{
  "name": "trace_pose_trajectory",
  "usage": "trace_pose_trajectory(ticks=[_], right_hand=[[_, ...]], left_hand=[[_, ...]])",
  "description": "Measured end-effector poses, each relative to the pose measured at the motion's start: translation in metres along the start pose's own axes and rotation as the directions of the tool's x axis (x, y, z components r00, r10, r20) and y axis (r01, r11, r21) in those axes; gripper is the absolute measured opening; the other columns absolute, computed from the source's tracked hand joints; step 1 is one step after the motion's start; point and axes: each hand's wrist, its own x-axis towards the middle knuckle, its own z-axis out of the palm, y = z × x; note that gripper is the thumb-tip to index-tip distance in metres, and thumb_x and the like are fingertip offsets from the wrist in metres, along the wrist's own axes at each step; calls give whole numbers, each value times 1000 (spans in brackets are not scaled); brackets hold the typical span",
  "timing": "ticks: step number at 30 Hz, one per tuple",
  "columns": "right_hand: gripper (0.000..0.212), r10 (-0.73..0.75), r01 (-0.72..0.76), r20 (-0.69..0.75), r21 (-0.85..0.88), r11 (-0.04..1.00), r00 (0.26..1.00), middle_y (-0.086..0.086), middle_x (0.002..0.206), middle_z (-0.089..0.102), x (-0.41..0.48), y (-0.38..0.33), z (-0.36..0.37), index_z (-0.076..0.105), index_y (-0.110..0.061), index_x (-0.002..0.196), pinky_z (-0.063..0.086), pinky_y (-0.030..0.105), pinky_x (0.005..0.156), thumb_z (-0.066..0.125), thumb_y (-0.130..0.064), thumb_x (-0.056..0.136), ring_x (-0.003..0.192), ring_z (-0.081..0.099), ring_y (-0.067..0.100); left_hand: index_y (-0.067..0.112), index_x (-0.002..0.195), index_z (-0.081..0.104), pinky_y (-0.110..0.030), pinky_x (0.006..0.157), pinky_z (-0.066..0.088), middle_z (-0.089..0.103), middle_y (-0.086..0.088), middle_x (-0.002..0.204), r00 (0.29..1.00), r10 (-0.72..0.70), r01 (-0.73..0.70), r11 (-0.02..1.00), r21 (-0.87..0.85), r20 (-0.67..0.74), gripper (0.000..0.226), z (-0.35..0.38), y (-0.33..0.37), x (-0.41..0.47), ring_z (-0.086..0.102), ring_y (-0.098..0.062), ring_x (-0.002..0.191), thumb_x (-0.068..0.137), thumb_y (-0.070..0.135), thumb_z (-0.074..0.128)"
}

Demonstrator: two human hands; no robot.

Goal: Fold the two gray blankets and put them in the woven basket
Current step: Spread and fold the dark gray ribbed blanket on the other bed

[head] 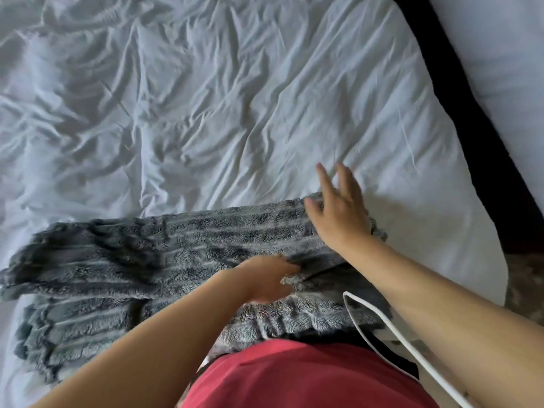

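Note:
A fluffy gray blanket [147,260] with ribbed stripes lies across the near edge of the bed, partly folded over itself, with more gray ribbed fabric [73,325] showing beneath it at the lower left. My left hand [268,279] sits on the blanket's middle, its fingers curled into a fold of the fabric. My right hand [338,207] hovers flat with spread fingers over the blanket's right end. Whether it touches the fabric I cannot tell. No woven basket is in view.
The rumpled white bed sheet [220,98] fills the far part of the view. A dark gap [471,113] runs along the bed's right side, beyond it another white surface [506,39]. A white cable [391,328] hangs by my red shirt [294,375].

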Motion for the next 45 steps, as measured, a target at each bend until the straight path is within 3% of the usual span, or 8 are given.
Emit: trace_pose_trajectory(ticks=[3,5,12,17,22,30,36,45], right_hand=[[63,-95,238,473,-251,938,876,1,160,-16,-6,22,32,-7,-32,152,-9,43,117,18,-55,98,146,-20,24],[60,46,179,606,-305,935,794,-6,159,-21,-17,48,46,-11,-34,151,-10,41,117,12,-54,99,144,-24,19],[57,370,-371,206,-38,928,906,12,158,12,-31,80,78,12,-29,152,18,46,116,29,-42,100,143,17,33],[61,653,-765,400,346,543,644,6,119,57,-35,107,65,50,-16,112,39,33,81,74,-54,72,99,54,28],[79,464,-905,781,311,291,418,7,117,58,-40,141,45,61,-21,120,51,38,80,82,-47,49,102,59,29],[79,328,-893,849,310,325,414,7,90,70,-42,153,39,60,-19,111,53,33,68,81,-46,40,59,65,24],[15,257,-896,860,408,173,441,7,57,70,-57,148,33,72,-14,65,50,23,39,73,-28,69,42,64,19],[37,365,-877,799,405,260,477,8,61,72,-66,119,22,67,-15,88,52,29,52,75,-37,59,47,67,23]], left_hand=[[34,127,56,-45,106,42,63,3,122,908,-151,128,988,-85,-391,34,-18,-9,2,61,-16,108,97,32,41],[36,142,34,-54,116,9,41,0,147,820,-332,371,929,-9,-466,46,-14,-23,-3,37,-21,136,97,44,34],[44,145,-19,-64,110,6,-28,11,155,824,-543,552,834,14,-163,61,44,-52,-28,-16,-23,146,96,58,13],[42,148,-13,-66,110,5,-25,7,157,785,-600,600,798,-55,-153,58,45,-29,-28,-16,-30,146,100,46,20],[40,149,20,-54,116,10,4,-9,158,709,-635,594,772,-224,-308,55,37,-13,-33,3,-32,145,98,29,39],[34,151,17,-42,118,14,34,-6,148,579,-746,651,666,-364,-329,54,83,15,-24,31,-29,134,99,31,31],[31,153,6,-44,119,5,17,0,160,658,-733,606,652,-455,-174,62,88,23,-26,5,-23,148,99,45,34],[34,152,5,-43,115,26,22,-1,157,759,-638,540,729,-420,-132,65,87,4,-34,22,-25,143,97,51,36]])
